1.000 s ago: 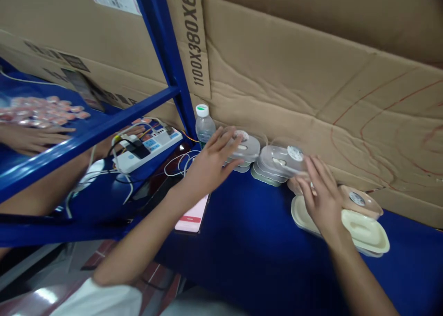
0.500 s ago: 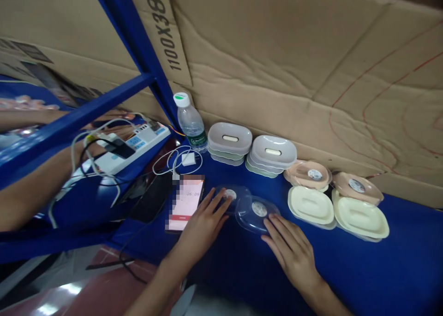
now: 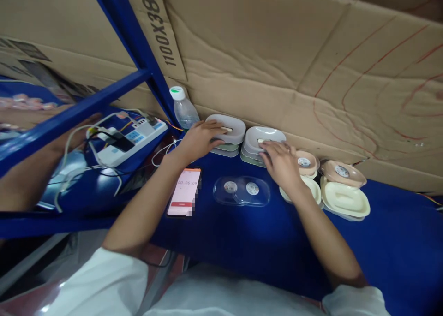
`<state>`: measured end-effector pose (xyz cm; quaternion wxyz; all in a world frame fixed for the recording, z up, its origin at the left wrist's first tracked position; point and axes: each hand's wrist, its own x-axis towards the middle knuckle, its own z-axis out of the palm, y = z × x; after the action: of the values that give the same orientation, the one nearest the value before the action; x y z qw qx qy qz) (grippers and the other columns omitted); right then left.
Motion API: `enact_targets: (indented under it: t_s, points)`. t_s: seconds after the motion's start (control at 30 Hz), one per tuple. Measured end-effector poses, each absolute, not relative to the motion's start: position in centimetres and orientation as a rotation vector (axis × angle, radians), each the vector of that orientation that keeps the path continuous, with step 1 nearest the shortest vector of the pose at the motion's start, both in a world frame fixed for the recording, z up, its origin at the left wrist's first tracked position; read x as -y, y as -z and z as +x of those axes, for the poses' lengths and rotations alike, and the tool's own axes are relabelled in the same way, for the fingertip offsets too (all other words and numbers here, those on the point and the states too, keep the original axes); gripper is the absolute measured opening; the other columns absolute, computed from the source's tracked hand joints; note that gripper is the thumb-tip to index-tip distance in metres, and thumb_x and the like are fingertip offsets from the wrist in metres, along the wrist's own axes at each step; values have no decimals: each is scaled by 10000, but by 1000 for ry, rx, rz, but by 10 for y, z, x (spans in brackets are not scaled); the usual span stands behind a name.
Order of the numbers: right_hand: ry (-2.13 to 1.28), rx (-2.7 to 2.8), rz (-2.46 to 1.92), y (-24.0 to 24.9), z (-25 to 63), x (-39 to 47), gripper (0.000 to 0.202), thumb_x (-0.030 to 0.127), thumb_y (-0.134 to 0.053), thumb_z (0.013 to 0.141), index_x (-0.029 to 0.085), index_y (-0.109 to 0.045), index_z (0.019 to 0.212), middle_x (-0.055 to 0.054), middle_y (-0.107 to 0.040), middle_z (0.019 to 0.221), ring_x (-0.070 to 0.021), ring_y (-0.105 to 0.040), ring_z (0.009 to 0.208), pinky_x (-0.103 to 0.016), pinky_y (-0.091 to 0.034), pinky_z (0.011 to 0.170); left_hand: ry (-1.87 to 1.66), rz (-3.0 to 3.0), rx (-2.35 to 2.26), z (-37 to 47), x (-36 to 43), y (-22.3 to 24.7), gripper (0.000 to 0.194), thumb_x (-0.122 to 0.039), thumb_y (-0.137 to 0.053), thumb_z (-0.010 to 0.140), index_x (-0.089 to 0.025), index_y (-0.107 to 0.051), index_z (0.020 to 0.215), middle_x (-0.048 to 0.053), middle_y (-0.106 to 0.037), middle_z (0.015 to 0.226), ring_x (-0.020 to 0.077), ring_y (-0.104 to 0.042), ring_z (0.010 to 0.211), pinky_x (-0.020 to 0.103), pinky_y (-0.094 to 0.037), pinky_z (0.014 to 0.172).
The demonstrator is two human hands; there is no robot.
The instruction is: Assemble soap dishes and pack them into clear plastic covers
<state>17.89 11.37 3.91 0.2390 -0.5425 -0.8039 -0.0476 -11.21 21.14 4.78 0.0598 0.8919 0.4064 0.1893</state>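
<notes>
My left hand reaches over the left stack of soap-dish-like oval trays, its fingers stretched onto the grey top tray. My right hand is at the right stack, fingertips over the front rim of its grey top tray. Each top tray has a small pale piece in its middle, partly under my fingers. Green and grey trays show below. Nearer me, two clear plastic lids with round stickers lie overlapping on the blue table. Neither hand visibly lifts anything.
To the right are peach trays under clear covers and cream trays. A phone lies left of the lids. Behind my left hand stands a water bottle. Beyond the blue frame are a power strip and another person's arm.
Both hands have left the clear lids and moved forward to the two grey stacks. The lids now lie overlapping, the right one having shifted toward the left one.
</notes>
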Motion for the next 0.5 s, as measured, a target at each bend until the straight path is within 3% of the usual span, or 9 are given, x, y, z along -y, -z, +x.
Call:
enact_targets:
  t_s: [0.1,0.23,0.5]
  points:
    - [108,2236,-1485,-38,184,-120,268,274,-475,1108,196,-693,1243,-137,-753,1339,-318,-675,1261,-568,-345,1199,-564,2682,-1153,-118,-214,-44,416,-381,-605,1035,-210,-712,1399,98,-667,1518,291,-550,1496,519,-411,1268]
    - [210,2314,-1456,-40,188,-122,248,273,-454,1116,176,-656,1223,-155,-749,1304,-324,-655,1277,-552,-317,1224,-522,2728,-1162,-121,-212,-50,392,-397,-599,1046,-233,-733,1376,89,-685,1497,292,-597,1451,514,-442,1242]
    - [253,2316,-1362,-32,185,-127,219,274,-432,1129,184,-631,1149,-168,-741,1351,-303,-717,1163,-483,-484,1051,-600,2768,-1107,-115,-211,-59,368,-362,-542,1085,-228,-732,1371,97,-732,1425,302,-638,1405,510,-468,1197]
